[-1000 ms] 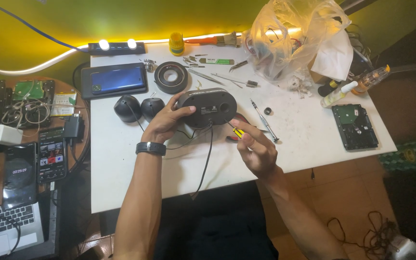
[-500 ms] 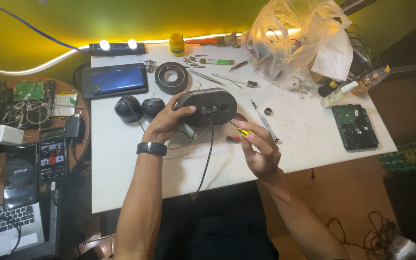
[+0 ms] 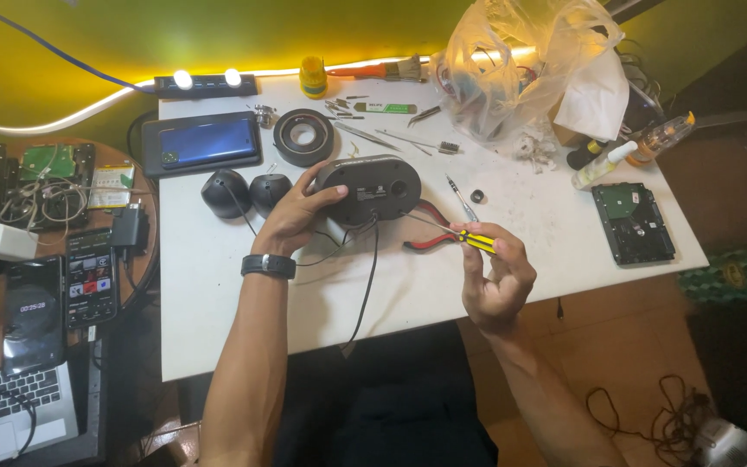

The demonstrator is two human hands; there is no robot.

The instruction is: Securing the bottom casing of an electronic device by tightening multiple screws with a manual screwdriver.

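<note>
Steadying a black oval speaker housing [image 3: 367, 188] at centre frame, on the white table [image 3: 218, 294]: left hand [image 3: 291, 216], fingers curled over its left end, thumb along the near edge, black wristband below

Pinching a yellow-and-black screwdriver [image 3: 460, 235]: right hand [image 3: 494, 277], fingertips pressed together round the handle, right of centre frame

Long axis of screwdriver: running up and left, thin shaft aimed at the lower right edge of the housing; tip at or just short of it, contact too fine to tell

Housing relative to the grip: up and left of the right hand, near; long axis roughly left-right across the frame; left hand already on it, right hand just beside

Trailing from under the housing toward the lower frame: black cable [image 3: 365, 285]

Lying between housing and right hand, partly hidden: red-handled pliers [image 3: 430, 227]

Left of housing, just beside the left hand: two small round black speakers [image 3: 244, 192]

Above these: dark tablet [image 3: 203, 143], black ring-shaped part [image 3: 303, 137]

Upper right: clear plastic bag [image 3: 520, 69]

Right edge of table: bare hard drive [image 3: 633, 222]
</note>
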